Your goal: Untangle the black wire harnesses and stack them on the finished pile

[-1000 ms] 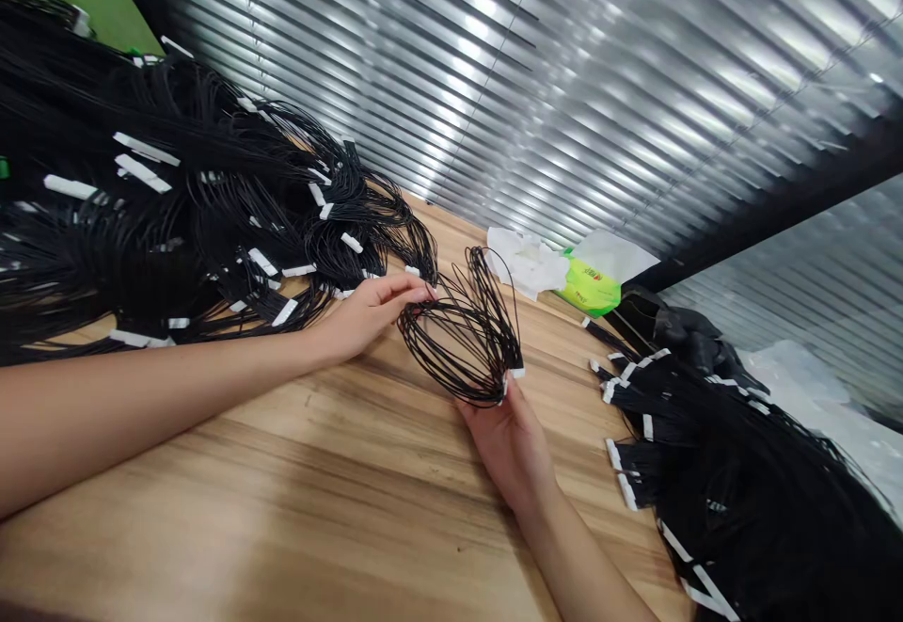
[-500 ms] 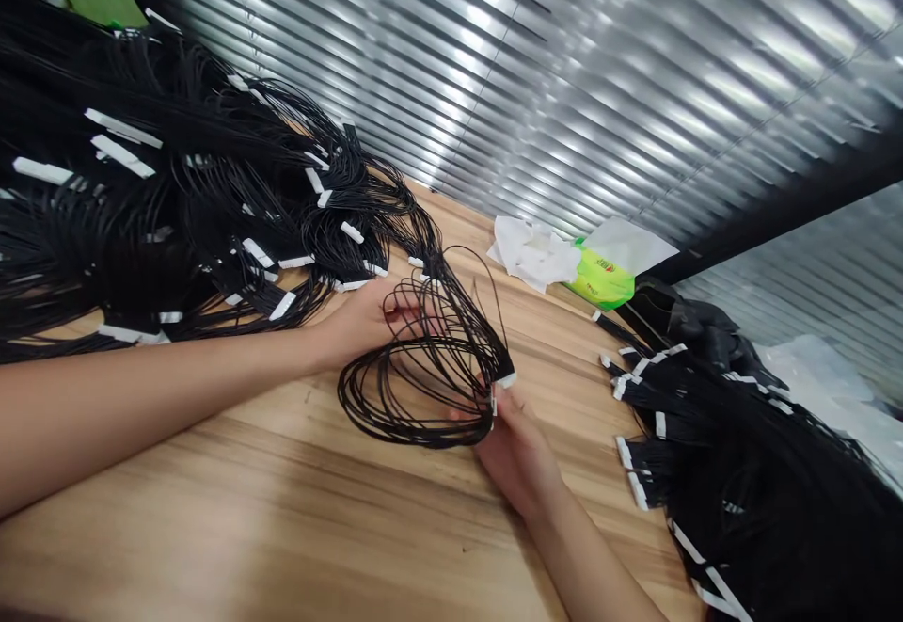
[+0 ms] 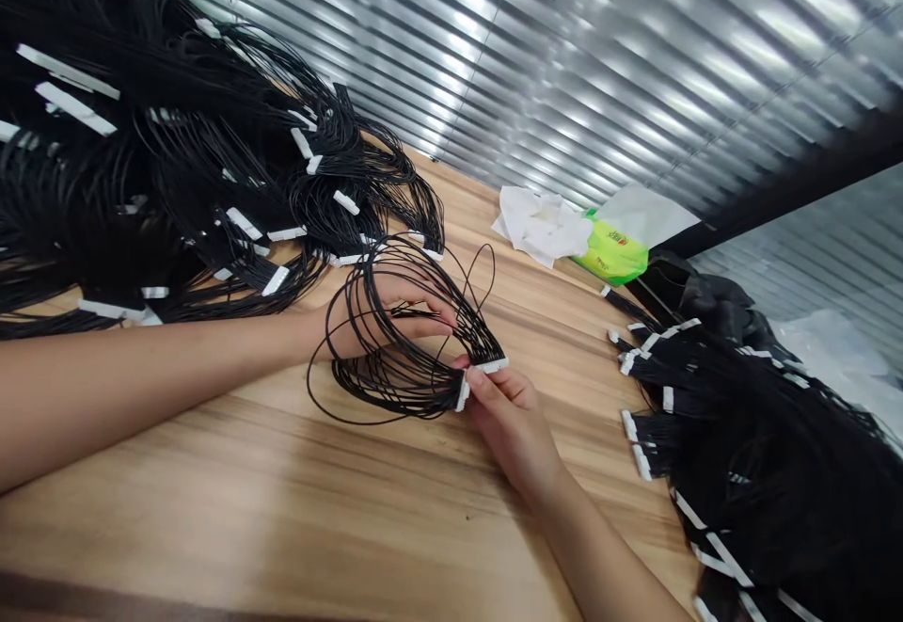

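Note:
A looped bundle of thin black wires (image 3: 395, 358) with two white connectors (image 3: 486, 370) at its ends lies between my hands, just above the wooden table (image 3: 282, 509). My right hand (image 3: 512, 420) pinches the bundle where the white connectors meet. My left hand (image 3: 373, 316) reaches in from the left. Its fingers are closed around strands in the middle of the loop, and wires pass over its back.
A big heap of the same black wire bundles with white connectors (image 3: 141, 161) fills the left rear of the table. Another heap (image 3: 748, 453) lies at the right. A green tissue pack (image 3: 610, 250) with white tissues sits by the slatted blinds (image 3: 564, 67).
The wire loop has swung down from upright to lie flatter and spread toward the left. My left hand has gone from the loop's edge into its strands. My right hand shifted slightly lower.

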Tool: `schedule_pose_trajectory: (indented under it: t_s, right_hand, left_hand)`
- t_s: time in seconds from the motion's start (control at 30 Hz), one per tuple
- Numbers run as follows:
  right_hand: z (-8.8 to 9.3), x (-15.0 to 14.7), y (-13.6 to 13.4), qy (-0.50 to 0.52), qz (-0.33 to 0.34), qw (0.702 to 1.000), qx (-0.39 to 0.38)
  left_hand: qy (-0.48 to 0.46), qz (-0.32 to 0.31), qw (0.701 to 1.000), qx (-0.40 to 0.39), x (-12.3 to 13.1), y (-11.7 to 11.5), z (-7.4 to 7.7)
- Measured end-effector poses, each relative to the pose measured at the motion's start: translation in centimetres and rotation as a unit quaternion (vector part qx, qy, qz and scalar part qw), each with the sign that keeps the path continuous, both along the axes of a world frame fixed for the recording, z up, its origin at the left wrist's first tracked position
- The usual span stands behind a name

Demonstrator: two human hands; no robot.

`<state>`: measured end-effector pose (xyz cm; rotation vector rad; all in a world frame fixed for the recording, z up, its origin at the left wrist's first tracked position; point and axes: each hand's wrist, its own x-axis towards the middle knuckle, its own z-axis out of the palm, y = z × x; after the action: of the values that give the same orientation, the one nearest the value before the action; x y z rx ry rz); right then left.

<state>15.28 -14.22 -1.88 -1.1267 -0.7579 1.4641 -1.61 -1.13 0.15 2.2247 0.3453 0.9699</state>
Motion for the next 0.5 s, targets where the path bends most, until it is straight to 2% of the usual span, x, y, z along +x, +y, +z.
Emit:
schedule_pose_trajectory:
  t_s: [0.13, 0.37, 0.5]
  right_hand:
    - [-0.07, -0.27, -0.12, -0.019, -0.003, 1.000, 0.001]
    - [-0.08, -0.25, -0.20, -0.038, 0.006, 0.999, 0.011]
    - [0.14, -0.11, -0.26, -0.041, 0.012, 0.999, 0.011]
  left_hand:
    - [0.006, -0.059, 0.998, -0.010, 0.38, -0.54, -0.38]
    - [-0.011, -0.037, 0.999, 0.007, 0.59, -0.99, -0.66]
    - [-0.028, 0.034, 0.999, 0.002, 0.63, -1.10, -0.48]
